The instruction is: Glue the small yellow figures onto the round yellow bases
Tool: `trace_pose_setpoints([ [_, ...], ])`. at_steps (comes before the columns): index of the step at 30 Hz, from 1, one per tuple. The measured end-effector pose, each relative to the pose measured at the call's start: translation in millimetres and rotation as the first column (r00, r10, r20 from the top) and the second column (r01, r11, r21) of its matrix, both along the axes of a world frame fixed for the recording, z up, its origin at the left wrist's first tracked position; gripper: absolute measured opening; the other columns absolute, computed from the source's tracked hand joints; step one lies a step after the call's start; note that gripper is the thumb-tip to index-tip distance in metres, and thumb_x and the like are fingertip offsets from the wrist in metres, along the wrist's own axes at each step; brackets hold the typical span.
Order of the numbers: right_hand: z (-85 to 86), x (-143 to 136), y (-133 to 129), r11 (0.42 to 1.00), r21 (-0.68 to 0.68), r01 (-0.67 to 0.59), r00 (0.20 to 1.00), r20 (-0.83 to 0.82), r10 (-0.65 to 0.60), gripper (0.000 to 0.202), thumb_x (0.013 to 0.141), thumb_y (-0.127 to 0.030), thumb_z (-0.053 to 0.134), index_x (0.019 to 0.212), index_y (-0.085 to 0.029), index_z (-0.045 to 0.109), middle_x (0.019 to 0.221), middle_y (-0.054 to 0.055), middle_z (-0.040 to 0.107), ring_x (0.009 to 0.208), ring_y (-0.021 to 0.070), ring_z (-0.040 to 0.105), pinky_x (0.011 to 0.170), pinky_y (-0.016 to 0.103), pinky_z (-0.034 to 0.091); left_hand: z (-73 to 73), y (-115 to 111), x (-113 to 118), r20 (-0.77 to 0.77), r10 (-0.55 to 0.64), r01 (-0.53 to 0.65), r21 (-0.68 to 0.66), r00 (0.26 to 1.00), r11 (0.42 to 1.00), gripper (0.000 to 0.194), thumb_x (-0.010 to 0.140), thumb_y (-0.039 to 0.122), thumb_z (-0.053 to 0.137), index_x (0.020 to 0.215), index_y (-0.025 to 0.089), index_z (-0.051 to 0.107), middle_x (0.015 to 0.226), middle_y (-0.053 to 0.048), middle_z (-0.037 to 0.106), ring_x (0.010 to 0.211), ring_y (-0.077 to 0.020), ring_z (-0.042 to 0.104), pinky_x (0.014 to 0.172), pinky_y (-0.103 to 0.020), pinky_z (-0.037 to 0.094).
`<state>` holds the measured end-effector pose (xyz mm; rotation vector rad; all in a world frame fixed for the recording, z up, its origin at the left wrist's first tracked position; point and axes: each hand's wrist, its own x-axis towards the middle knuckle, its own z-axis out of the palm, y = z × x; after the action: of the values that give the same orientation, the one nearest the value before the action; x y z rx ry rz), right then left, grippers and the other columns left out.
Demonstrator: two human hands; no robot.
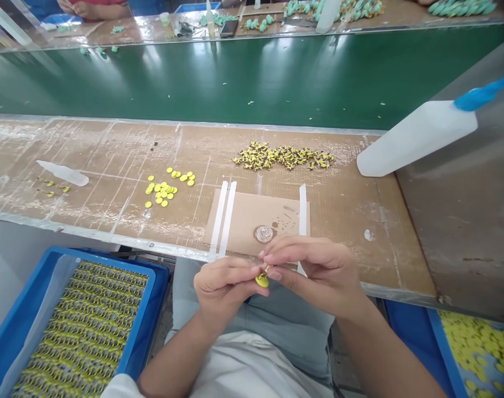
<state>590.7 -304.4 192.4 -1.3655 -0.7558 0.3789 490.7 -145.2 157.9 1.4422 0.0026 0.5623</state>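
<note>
My left hand (227,284) is closed in a pinch on a small round yellow disc (262,280), above my lap at the table's front edge. Thumb and fingertips of my right hand (313,271) meet it there, pinching a small yellow piece right against the disc; the fingers hide most of that piece. Just beyond my hands lies a cardboard sheet (243,221) held by white tape strips, with a round clear, shiny blob (263,234) on it. Loose yellow discs (162,190) are scattered to the left. A heap of small yellow-and-black pieces (276,156) lies behind the cardboard.
A large white bottle with a blue nozzle (421,135) leans at right by a metal panel (463,221). A small white bottle (65,173) lies at left. Blue trays of yellow pieces (150,298) flank me below the table. Behind runs a green belt (235,83); another person's hands (83,9) are beyond.
</note>
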Motion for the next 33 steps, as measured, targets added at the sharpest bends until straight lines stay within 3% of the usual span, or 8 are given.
trace_pose_setpoints([
  [4,1.8,2.0,-0.5,0.995,0.013,-0.103,0.992,-0.074,0.104,0.014,0.088,-0.017,0.076,0.099,-0.026,0.079,0.092,0.005,0.078,0.086,0.0219,0.073,0.082,0.037,0.062,-1.8,4.6,-3.7,0.029,-0.052,0.051,0.018,0.998,0.999,0.037,0.075,0.011,0.084,0.104,0.034,0.08,0.088,-0.003,0.081,0.068,-0.0191,0.077,0.061,-0.025,0.064],
  [8,3.8,3.9,0.3,0.983,0.054,-0.174,0.979,-0.1,0.179,0.019,0.086,-0.012,0.077,0.099,-0.026,0.08,0.091,0.005,0.078,0.083,0.0214,0.073,0.079,0.036,0.061,-1.4,6.2,-8.6,0.044,-0.062,0.061,0.041,0.997,0.997,0.039,0.076,0.009,0.082,0.106,0.034,0.08,0.089,-0.004,0.081,0.066,-0.0197,0.077,0.059,-0.027,0.064],
  [24,2.5,5.9,0.1,0.98,0.041,-0.193,0.973,-0.12,0.197,0.016,0.085,-0.012,0.078,0.096,-0.024,0.081,0.089,0.005,0.077,0.081,0.0215,0.073,0.078,0.035,0.062,7.5,1.7,-12.3,-0.04,-0.041,0.041,0.01,0.998,0.999,0.033,0.076,0.01,0.083,0.099,0.035,0.082,0.084,-0.003,0.081,0.063,-0.019,0.075,0.06,-0.028,0.064],
  [27,0.3,2.8,2.6,0.992,0.028,-0.125,0.982,-0.142,0.128,0.012,0.085,-0.017,0.079,0.095,-0.024,0.081,0.088,0.006,0.078,0.082,0.0222,0.074,0.082,0.037,0.063,10.1,-0.4,-7.5,-0.075,0.024,-0.023,0.013,0.997,1.0,0.027,0.073,0.013,0.086,0.092,0.032,0.083,0.08,-0.003,0.08,0.062,-0.018,0.075,0.06,-0.027,0.063],
  [30,-2.5,-3.8,9.6,0.998,0.01,0.066,0.973,-0.224,-0.062,0.008,0.083,-0.022,0.081,0.09,-0.024,0.082,0.089,0.006,0.079,0.081,0.0218,0.075,0.077,0.034,0.065,9.5,-4.7,0.3,-0.135,0.195,-0.196,0.009,0.971,0.981,0.026,0.066,0.014,0.091,0.087,0.028,0.083,0.078,-0.002,0.079,0.066,-0.0175,0.075,0.062,-0.024,0.063],
  [33,-6.1,-11.0,16.8,0.971,-0.026,0.238,0.922,-0.308,-0.234,0.009,0.08,-0.024,0.085,0.089,-0.025,0.082,0.089,0.005,0.079,0.08,0.0208,0.075,0.073,0.029,0.065,4.4,-9.1,5.0,-0.127,0.324,-0.328,-0.013,0.937,0.944,0.037,0.064,0.013,0.092,0.095,0.028,0.082,0.09,-0.002,0.079,0.077,-0.0189,0.076,0.071,-0.028,0.064],
])
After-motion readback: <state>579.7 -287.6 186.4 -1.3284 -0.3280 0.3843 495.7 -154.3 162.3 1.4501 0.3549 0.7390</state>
